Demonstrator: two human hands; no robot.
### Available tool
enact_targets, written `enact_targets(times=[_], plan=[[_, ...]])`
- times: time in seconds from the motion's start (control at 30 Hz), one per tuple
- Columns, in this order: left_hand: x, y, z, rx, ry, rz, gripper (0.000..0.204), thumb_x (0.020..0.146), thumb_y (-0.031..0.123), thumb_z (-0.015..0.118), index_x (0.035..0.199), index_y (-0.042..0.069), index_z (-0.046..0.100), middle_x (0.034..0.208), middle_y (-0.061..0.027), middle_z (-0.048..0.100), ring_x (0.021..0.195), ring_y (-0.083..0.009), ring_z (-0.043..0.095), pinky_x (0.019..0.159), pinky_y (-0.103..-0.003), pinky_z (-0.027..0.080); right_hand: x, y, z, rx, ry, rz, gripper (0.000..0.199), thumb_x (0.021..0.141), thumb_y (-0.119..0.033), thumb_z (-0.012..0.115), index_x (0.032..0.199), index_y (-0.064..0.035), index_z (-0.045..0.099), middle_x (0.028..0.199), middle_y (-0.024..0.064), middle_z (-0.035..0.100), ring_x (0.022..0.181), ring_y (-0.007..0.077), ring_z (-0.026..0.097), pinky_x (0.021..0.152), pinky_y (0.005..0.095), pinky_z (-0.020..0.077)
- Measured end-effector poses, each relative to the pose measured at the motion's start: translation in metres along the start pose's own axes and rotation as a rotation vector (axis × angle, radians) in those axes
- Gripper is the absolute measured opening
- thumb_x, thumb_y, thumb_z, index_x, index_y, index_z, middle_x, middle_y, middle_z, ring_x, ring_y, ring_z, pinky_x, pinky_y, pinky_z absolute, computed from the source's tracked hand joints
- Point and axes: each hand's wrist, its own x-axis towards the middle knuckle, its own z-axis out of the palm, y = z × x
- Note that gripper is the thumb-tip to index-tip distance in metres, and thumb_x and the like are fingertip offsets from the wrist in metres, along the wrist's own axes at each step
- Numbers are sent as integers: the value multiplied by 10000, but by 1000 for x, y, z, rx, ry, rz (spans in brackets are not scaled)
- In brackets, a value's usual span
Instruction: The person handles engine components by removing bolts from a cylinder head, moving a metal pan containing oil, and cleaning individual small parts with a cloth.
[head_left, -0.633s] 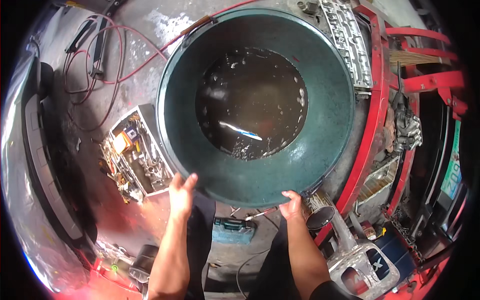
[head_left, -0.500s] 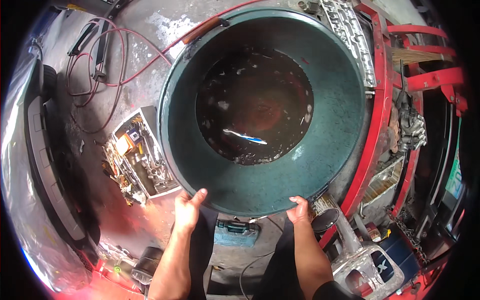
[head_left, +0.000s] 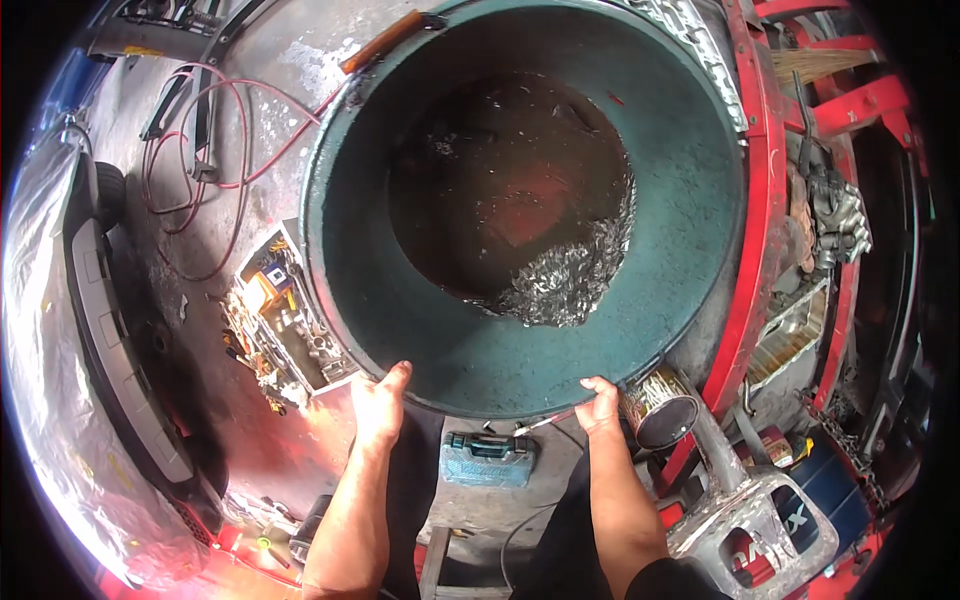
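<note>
A big round green basin point(head_left: 700, 190) fills the upper middle of the view, with dark liquid point(head_left: 500, 190) in its bottom that ripples and glints at the lower right. My left hand point(head_left: 378, 406) grips the basin's near rim at the lower left. At the lower right, my right hand point(head_left: 600, 404) grips the same rim. Both forearms come up from the bottom edge.
An open tray of small tools and parts point(head_left: 285, 320) lies left of the basin. Red cables point(head_left: 210, 170) loop over the grey floor behind it. A teal tool case point(head_left: 488, 458) lies between my arms. Red metal framework point(head_left: 760, 250) and a dark can point(head_left: 660, 408) stand on the right.
The basin has come closer and looms larger. Its liquid has sloshed toward the lower right and now ripples. Both hands stay on the near rim.
</note>
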Motion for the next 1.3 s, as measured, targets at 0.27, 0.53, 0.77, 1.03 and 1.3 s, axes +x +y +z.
enact_targets(times=[0.27,0.53,0.77,1.03,1.3], plan=[[14,-5,3,-273,-41,34,232,796,60,661,1015,-13,647,916,-58,662,812,-169,618,774,-305,480,-29,-40,46,-20,116,-147,290,595,60,661,874,-7,618,935,69,607,898,254,586,843,448,505],[45,7,-18,-301,22,-111,379,841,162,718,1149,7,562,1077,-122,638,926,-253,640,763,-406,545,-36,-26,79,-239,323,-164,389,622,42,643,995,-63,613,984,74,619,959,293,590,899,468,495],[113,61,-55,-573,-207,-31,400,904,205,571,1257,17,545,1170,-109,627,1026,-262,627,956,-439,483,-41,44,140,41,57,90,485,761,-92,763,1206,-71,571,1226,113,624,1192,306,563,999,545,440],[127,94,-111,212,-110,137,505,945,194,567,1426,135,424,984,-23,577,767,-133,561,539,-260,412,-48,35,253,15,-97,-49,1011,815,-78,764,1531,-102,51,1297,220,554,1279,307,496,1017,496,428],[4,-95,-253,356,-342,-23,264,937,168,584,1173,56,617,940,-81,679,772,-209,647,714,-340,541,-136,0,361,23,-496,-457,1015,820,-47,701,1524,37,-26,1534,270,237,1431,337,276,1181,400,252]])
